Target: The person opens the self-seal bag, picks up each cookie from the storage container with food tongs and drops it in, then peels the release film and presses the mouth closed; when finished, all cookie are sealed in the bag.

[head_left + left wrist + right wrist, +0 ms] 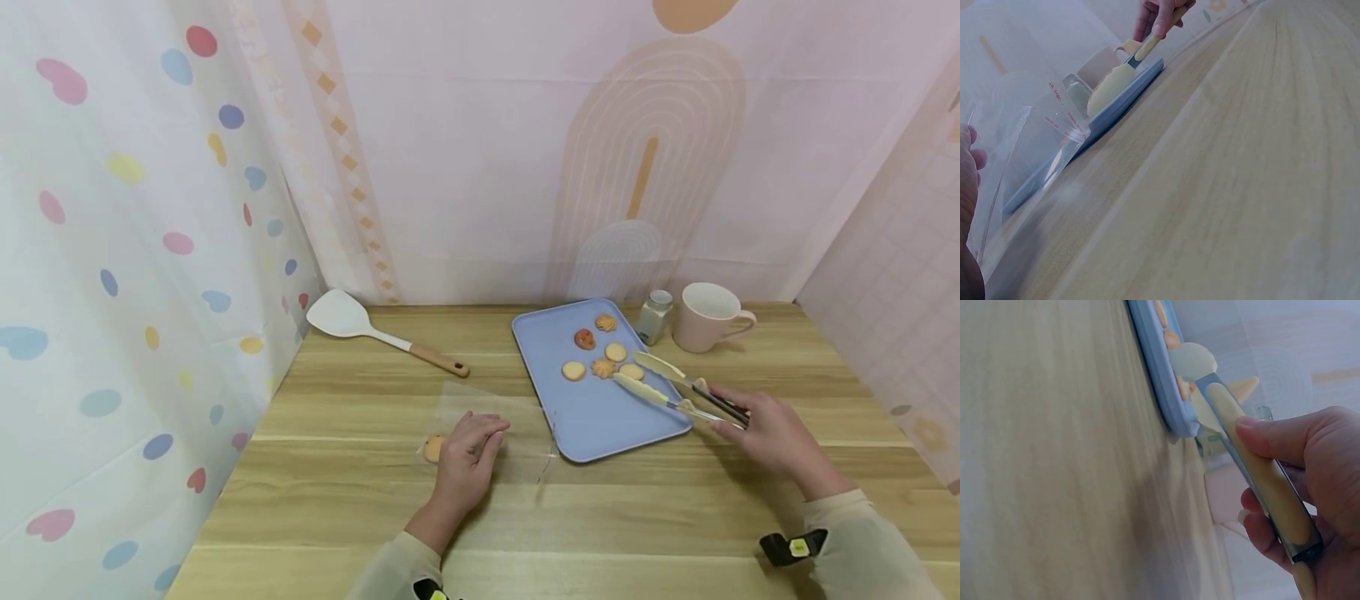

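My right hand (772, 433) grips metal tongs with cream tips (643, 390); in the right wrist view the thumb presses the cream handle (1266, 481). The tong tips stand apart at a round cookie (631, 372) on the blue tray (600, 429). Several other cookies lie there, among them a flower-shaped one (602, 367) and a reddish one (585, 338). Bent fingers of my left hand (467, 467) hold a clear plastic bag (521, 425), which rises beside them in the left wrist view (1041, 137). A round cookie (432, 448) shows left of this hand, partly covered.
A white spatula with a wooden handle (438, 358) lies at the back left. Behind the tray's right side stand a small glass jar (654, 318) and a pink mug (701, 321). Patterned curtains (465, 167) border the wooden table (337, 500).
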`<state>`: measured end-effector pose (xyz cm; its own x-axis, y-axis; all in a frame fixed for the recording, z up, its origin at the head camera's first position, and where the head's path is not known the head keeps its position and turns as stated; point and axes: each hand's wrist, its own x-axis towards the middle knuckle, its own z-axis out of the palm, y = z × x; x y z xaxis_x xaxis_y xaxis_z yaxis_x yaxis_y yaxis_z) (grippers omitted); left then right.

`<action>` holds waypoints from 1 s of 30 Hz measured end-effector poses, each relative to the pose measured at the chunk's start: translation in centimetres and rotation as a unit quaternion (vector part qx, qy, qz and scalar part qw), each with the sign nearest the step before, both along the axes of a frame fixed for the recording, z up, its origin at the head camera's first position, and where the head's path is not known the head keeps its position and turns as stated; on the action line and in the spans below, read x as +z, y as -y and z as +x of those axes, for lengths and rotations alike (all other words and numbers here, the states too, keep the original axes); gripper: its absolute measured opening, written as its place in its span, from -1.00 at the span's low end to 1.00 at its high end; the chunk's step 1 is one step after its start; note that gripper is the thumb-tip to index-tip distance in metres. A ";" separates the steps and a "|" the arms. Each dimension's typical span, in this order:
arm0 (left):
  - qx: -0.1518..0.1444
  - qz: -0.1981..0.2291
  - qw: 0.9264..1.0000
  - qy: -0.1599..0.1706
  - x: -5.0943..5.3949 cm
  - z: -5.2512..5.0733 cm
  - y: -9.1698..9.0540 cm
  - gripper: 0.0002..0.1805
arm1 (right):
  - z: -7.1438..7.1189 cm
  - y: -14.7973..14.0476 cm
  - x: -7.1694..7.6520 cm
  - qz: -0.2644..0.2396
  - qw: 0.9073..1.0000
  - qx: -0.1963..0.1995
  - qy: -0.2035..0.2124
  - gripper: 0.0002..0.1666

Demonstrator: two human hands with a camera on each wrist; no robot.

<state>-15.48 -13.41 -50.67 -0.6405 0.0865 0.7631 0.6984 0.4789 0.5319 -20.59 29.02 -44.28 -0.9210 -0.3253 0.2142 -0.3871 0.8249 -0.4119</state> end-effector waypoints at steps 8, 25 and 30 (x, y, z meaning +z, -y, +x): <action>0.001 -0.002 1.000 -0.001 -0.1 0.0 0.0 -0.88 | 0.5 0.5 0.6 0.008 1.000 0.018 0.002 -0.39; 0.003 -0.001 1.000 0.001 0.0 0.0 0.0 -0.88 | 2.3 4.2 0.2 0.001 0.993 0.111 -0.049 -0.40; 0.004 -0.002 1.000 0.000 -0.1 0.0 0.0 -0.89 | 2.6 4.4 0.4 0.005 0.994 0.101 -0.052 -0.36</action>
